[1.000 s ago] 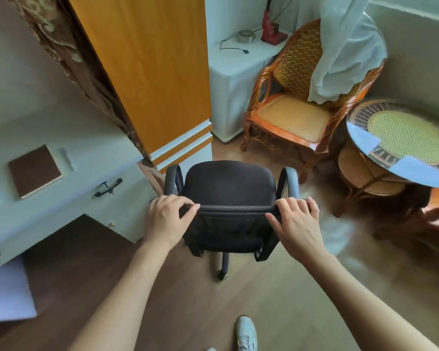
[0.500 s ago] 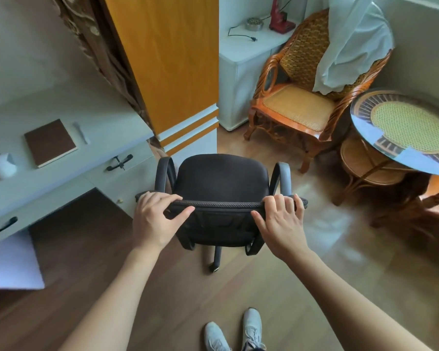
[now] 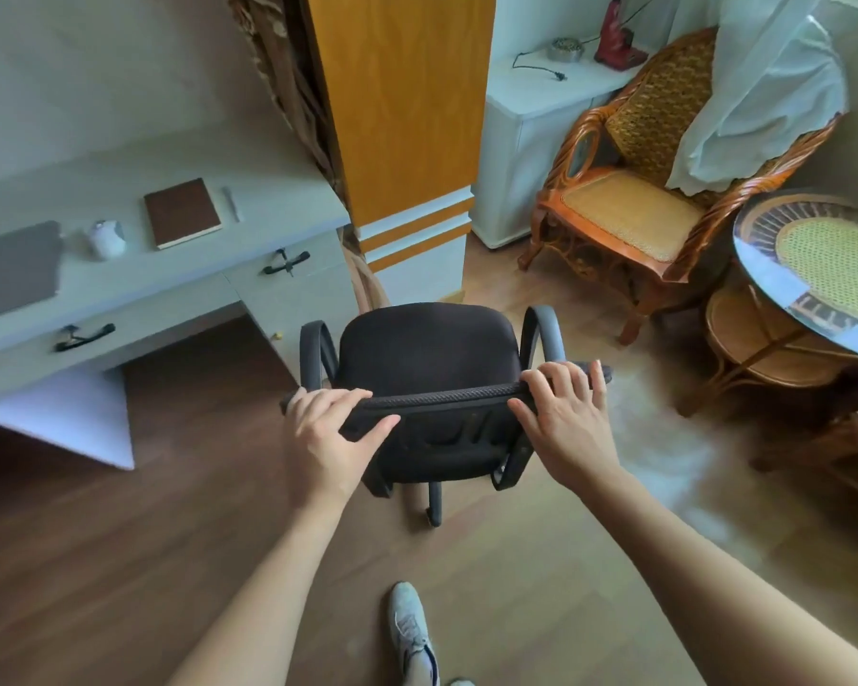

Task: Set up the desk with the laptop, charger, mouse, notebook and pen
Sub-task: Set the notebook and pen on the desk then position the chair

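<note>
Hands, left and right, clamp my chair's backrest; swung carelessly left, its armrest could strike the desk corner.

We count on the tabletop: one laptop, one mouse, one notebook, and one slim item, apparently a pen. Drawer handles: two. Chairs: one office chair, one wicker armchair.

laptop: we see it grey, closed, flat on tabletop
mouse: white, right of laptop
notebook: brown, closed, beyond mouse
pen: pale, beside notebook
</note>
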